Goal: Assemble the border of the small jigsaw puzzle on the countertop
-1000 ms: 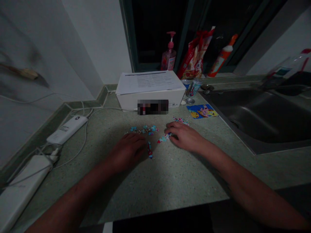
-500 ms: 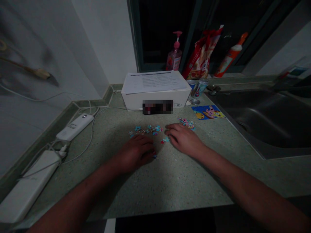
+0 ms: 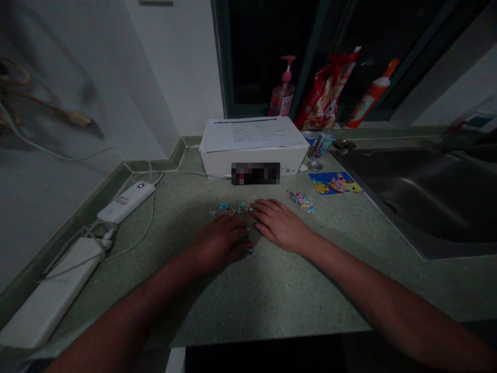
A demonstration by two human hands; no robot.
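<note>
Small colourful puzzle pieces point(image 3: 232, 209) lie scattered on the green speckled counter point(image 3: 272, 290), just beyond my fingertips. My left hand point(image 3: 219, 241) rests on the counter with its fingers curled down over a short strip of joined pieces point(image 3: 249, 249), of which only the end shows. My right hand point(image 3: 277, 225) lies flat beside it, fingers stretched out to the left and almost touching the left hand. A second little heap of pieces point(image 3: 302, 200) sits to the right of my right hand, apart from it.
A white box with a printed sheet on top point(image 3: 252, 145) stands behind the pieces. A bright picture card point(image 3: 336, 182) lies by the steel sink point(image 3: 430, 197). Two white devices with cables point(image 3: 126, 201) line the left wall. Bottles and a red bag point(image 3: 324, 96) stand on the window ledge.
My right hand has slid left until it lies next to my left hand, and the pieces that lay by its fingers are now hidden. My left hand has closed over the strip of pieces.
</note>
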